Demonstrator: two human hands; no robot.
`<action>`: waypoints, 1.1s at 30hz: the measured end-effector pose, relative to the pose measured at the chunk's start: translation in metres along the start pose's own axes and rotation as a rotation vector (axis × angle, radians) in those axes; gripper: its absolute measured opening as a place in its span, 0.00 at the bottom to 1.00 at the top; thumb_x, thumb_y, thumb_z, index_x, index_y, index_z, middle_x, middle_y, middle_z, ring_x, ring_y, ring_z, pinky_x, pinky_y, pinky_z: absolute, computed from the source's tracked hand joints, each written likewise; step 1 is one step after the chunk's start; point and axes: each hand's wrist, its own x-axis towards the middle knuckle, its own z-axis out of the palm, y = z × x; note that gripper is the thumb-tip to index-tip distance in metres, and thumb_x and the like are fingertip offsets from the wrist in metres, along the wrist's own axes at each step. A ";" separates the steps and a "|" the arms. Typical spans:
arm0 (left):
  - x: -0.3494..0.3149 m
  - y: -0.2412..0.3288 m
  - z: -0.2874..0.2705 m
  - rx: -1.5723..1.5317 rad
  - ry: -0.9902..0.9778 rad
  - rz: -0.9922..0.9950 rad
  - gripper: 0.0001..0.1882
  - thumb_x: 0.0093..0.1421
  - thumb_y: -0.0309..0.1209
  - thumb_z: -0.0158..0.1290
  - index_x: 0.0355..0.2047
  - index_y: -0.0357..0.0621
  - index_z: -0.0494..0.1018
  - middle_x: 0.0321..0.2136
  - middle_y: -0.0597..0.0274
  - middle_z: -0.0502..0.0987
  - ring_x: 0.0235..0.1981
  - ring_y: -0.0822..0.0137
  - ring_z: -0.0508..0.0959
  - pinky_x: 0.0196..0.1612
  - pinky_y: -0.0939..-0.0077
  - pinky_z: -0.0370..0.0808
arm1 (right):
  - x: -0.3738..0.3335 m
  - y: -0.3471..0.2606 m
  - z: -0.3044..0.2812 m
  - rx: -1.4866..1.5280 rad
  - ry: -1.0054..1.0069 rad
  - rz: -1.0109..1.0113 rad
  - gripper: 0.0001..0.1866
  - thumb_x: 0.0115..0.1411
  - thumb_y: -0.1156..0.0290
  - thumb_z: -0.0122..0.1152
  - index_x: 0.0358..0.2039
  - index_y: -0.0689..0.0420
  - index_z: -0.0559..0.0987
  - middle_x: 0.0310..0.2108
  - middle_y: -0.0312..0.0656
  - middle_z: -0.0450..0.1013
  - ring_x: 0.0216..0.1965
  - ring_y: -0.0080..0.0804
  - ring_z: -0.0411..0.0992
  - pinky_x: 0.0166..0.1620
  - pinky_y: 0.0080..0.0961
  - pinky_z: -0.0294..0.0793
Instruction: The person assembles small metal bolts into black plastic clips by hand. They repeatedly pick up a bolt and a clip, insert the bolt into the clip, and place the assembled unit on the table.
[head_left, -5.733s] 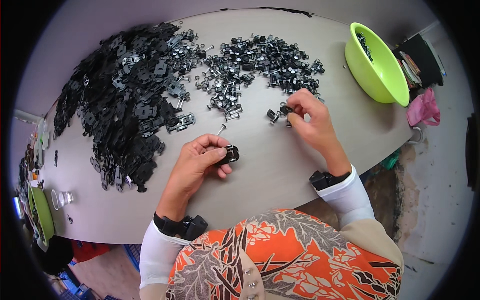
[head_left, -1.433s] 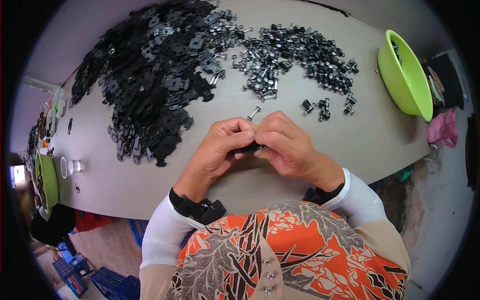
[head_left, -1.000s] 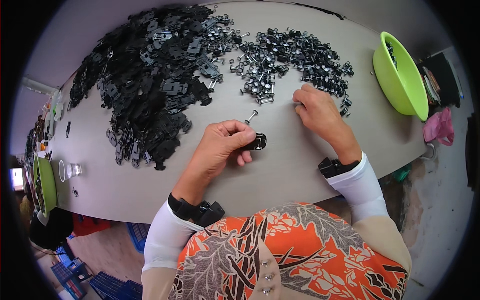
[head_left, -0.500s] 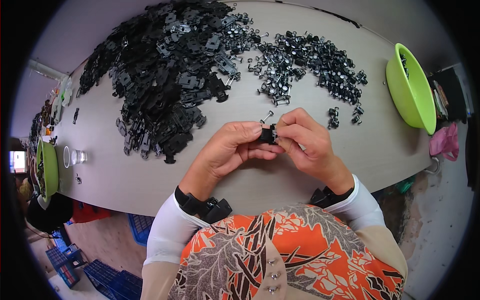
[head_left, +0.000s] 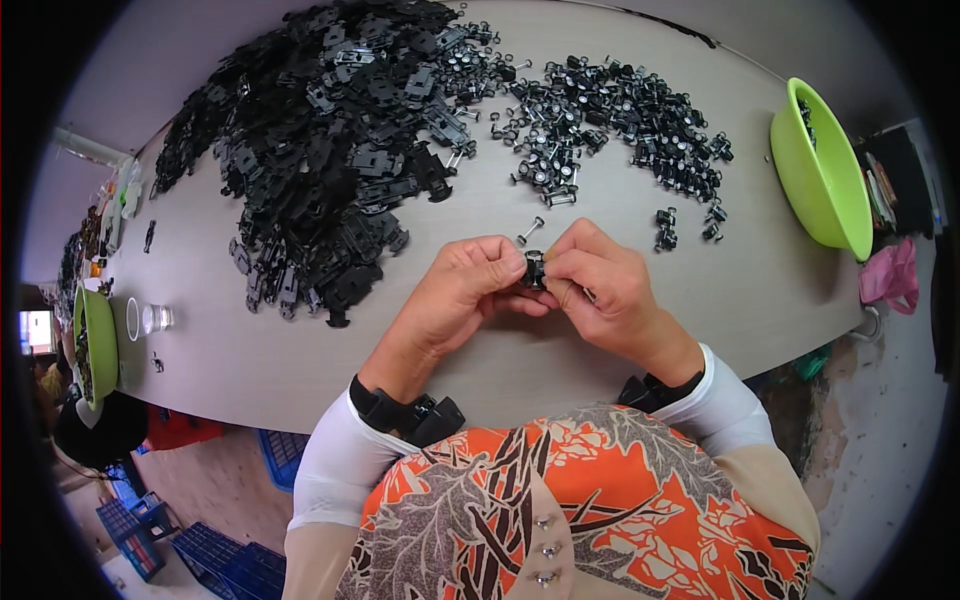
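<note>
"Where was the piece you were working on?"

"The black part (head_left: 535,271) was between my two hands, held above the table (head_left: 470,375) in front of my chest."

"And how did the hands sit on it?"

"My left hand (head_left: 460,290) was clamped on its left side, thumb on top and fingers beneath. My right hand (head_left: 608,285) had thumb and fingers closed on its right edge. Whether a smaller bit sat between those fingertips I couldn't tell, because they covered it."

"What lay nearest?"

"A loose axle (head_left: 531,230) with a wheel at each end lay on the table just beyond the part. Off to the right, near my right hand, there were a few wheel pairs (head_left: 666,230) in a little cluster."

"And farther out?"

"A wide spread of wheels (head_left: 655,125) lay past those, and to its left rose a big heap of black plates (head_left: 320,170)."

"What about the edges?"

"On my right was a lime-green bowl (head_left: 820,190) with dark pieces inside, near a pink bag (head_left: 890,278). Over on the far left I had a clear cup (head_left: 155,317), with a second green bowl (head_left: 100,345) just past it. Down on the floor were blue crates (head_left: 225,560)."
</note>
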 end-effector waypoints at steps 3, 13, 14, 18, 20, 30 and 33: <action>-0.003 -0.002 0.001 0.098 0.026 0.026 0.10 0.63 0.31 0.51 0.29 0.38 0.70 0.30 0.57 0.77 0.32 0.65 0.80 0.38 0.74 0.80 | 0.000 -0.004 -0.001 -0.067 -0.051 -0.012 0.08 0.43 0.86 0.58 0.23 0.59 0.73 0.26 0.41 0.65 0.21 0.36 0.69 0.23 0.29 0.68; -0.025 -0.004 0.014 0.274 0.177 0.073 0.12 0.54 0.28 0.60 0.23 0.42 0.66 0.23 0.65 0.72 0.25 0.75 0.74 0.29 0.81 0.73 | -0.001 -0.015 0.014 0.036 -0.101 -0.228 0.24 0.43 0.86 0.58 0.43 0.56 0.72 0.30 0.40 0.70 0.25 0.38 0.71 0.24 0.28 0.70; -0.032 -0.006 0.011 0.307 0.212 0.065 0.12 0.52 0.27 0.61 0.23 0.43 0.65 0.23 0.66 0.72 0.24 0.76 0.73 0.28 0.82 0.72 | -0.001 -0.017 0.015 0.114 -0.131 -0.205 0.24 0.43 0.86 0.58 0.43 0.56 0.72 0.30 0.41 0.70 0.25 0.38 0.71 0.24 0.28 0.71; -0.068 0.004 0.017 0.422 0.405 0.184 0.12 0.49 0.21 0.58 0.21 0.43 0.63 0.22 0.61 0.72 0.19 0.75 0.72 0.21 0.83 0.68 | 0.000 -0.013 0.009 0.182 -0.149 -0.119 0.19 0.45 0.85 0.56 0.40 0.58 0.72 0.31 0.42 0.70 0.27 0.41 0.72 0.27 0.31 0.72; -0.097 0.004 0.009 0.455 0.479 0.220 0.14 0.48 0.21 0.58 0.20 0.43 0.61 0.22 0.60 0.72 0.18 0.75 0.72 0.20 0.82 0.68 | 0.001 0.000 -0.003 0.099 -0.103 -0.078 0.14 0.46 0.84 0.54 0.35 0.59 0.72 0.30 0.43 0.69 0.30 0.45 0.71 0.29 0.34 0.72; -0.275 0.022 -0.006 1.427 0.945 -0.437 0.14 0.38 0.28 0.65 0.18 0.35 0.69 0.13 0.59 0.70 0.16 0.73 0.68 0.22 0.75 0.65 | 0.016 0.033 0.012 -0.354 -0.165 0.098 0.06 0.50 0.74 0.61 0.27 0.60 0.74 0.32 0.44 0.66 0.32 0.40 0.71 0.30 0.36 0.73; -0.247 0.038 0.001 1.400 0.911 -0.200 0.14 0.42 0.29 0.63 0.26 0.33 0.74 0.17 0.54 0.74 0.19 0.67 0.73 0.25 0.74 0.69 | 0.019 0.034 0.019 -0.416 -0.214 0.071 0.05 0.49 0.75 0.60 0.26 0.61 0.73 0.32 0.45 0.64 0.33 0.41 0.69 0.31 0.36 0.73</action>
